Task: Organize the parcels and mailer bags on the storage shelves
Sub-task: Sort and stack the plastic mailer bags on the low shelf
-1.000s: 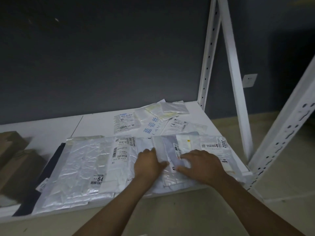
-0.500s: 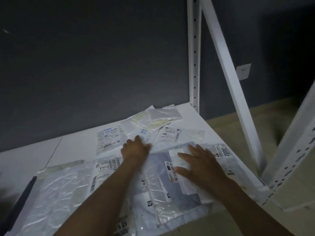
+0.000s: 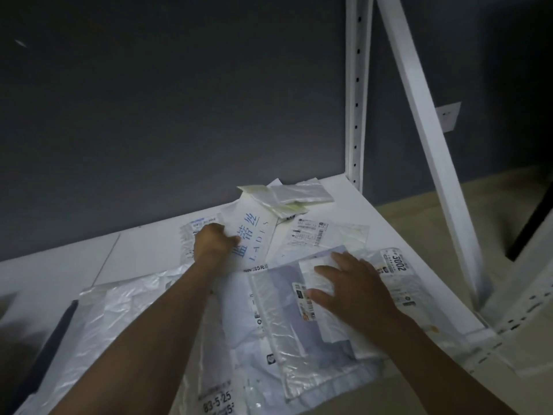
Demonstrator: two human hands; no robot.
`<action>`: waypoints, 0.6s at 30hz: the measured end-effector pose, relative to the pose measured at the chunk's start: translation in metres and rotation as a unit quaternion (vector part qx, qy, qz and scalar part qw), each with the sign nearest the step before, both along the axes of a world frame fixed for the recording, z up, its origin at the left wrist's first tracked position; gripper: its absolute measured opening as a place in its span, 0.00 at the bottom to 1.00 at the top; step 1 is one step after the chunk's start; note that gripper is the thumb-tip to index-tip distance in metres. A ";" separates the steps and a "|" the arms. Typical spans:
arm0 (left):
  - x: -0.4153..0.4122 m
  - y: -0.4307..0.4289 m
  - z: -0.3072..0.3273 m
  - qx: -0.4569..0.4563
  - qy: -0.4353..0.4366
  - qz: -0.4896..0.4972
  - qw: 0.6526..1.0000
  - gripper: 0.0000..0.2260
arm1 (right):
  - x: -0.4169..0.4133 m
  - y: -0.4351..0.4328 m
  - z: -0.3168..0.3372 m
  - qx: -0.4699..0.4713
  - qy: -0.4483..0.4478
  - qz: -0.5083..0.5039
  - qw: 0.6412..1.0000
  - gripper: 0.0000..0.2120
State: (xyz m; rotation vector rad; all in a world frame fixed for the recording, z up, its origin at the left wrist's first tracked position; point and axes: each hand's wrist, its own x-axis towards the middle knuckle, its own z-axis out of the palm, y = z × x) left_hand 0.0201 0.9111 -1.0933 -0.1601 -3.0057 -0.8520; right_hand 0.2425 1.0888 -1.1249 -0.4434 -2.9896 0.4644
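Several white and clear mailer bags lie spread over a white shelf board (image 3: 143,253). My left hand (image 3: 211,242) grips the left edge of a white mailer printed with blue characters (image 3: 253,239), near the back of the shelf. My right hand (image 3: 354,287) lies flat, fingers apart, on a small white packet (image 3: 317,272) that rests on a larger bluish mailer (image 3: 269,298). A bag labelled 3002 (image 3: 396,265) sits just right of that hand. Small clear bags (image 3: 299,194) are piled at the back corner. A wide crinkled clear bag (image 3: 119,319) covers the shelf's left front.
A white perforated upright (image 3: 357,94) and a diagonal brace (image 3: 431,145) stand at the shelf's right end. The front right post (image 3: 526,313) is close to my right arm. A dark flat item (image 3: 48,351) lies at the left. A dark wall rises behind.
My left hand has reached further back from the front bags and closed on the blue-printed mailer. My right hand stayed on the small packet. The view has moved closer and rightwards.
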 end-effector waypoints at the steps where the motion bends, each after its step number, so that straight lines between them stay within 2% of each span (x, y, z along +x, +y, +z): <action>1: -0.001 -0.005 0.005 0.016 0.004 0.007 1.000 0.17 | 0.000 -0.002 0.001 -0.003 -0.002 0.002 1.000 0.45; 3: 0.000 -0.015 0.017 0.048 0.024 0.024 0.998 0.14 | -0.001 -0.006 0.003 -0.015 -0.017 0.006 1.000 0.44; 6: 0.002 -0.028 0.034 0.058 0.076 0.029 0.995 0.09 | -0.003 -0.012 0.008 -0.016 -0.048 0.006 0.999 0.35; 9: 0.006 -0.040 0.046 0.120 0.125 0.034 0.984 0.07 | -0.002 -0.022 0.016 -0.031 -0.035 0.020 0.999 0.31; 11: 0.014 -0.045 0.051 0.147 0.175 0.005 0.973 0.05 | -0.001 -0.032 0.027 -0.098 0.019 0.035 0.994 0.29; 12: 0.019 -0.047 0.053 0.152 0.205 -0.022 0.967 0.05 | -0.001 -0.038 0.036 -0.172 0.062 0.031 0.983 0.27; 13: 0.026 -0.049 0.054 0.156 0.228 -0.053 0.960 0.04 | 0.000 -0.044 0.048 -0.274 0.106 0.013 0.956 0.24; 14: 0.035 -0.051 0.055 0.161 0.248 -0.086 0.951 0.03 | 0.001 -0.050 0.061 -0.396 0.140 -0.015 0.907 0.20; 15: 0.044 -0.055 0.055 0.165 0.265 -0.120 0.942 0.02 | 0.002 -0.054 0.072 -0.527 0.160 -0.050 0.833 0.19; 16: 0.053 -0.059 0.055 0.165 0.286 -0.158 0.931 0.01 | 0.001 -0.056 0.082 -0.651 0.163 -0.081 0.737 0.22; 17: 0.063 -0.064 0.053 0.157 0.309 -0.196 0.917 0.02 | 0.003 -0.056 0.090 -0.744 0.150 -0.101 0.643 0.28; 18: 0.069 -0.070 0.050 0.139 0.335 -0.236 0.901 0.04 | 0.004 -0.055 0.095 -0.795 0.133 -0.113 0.581 0.32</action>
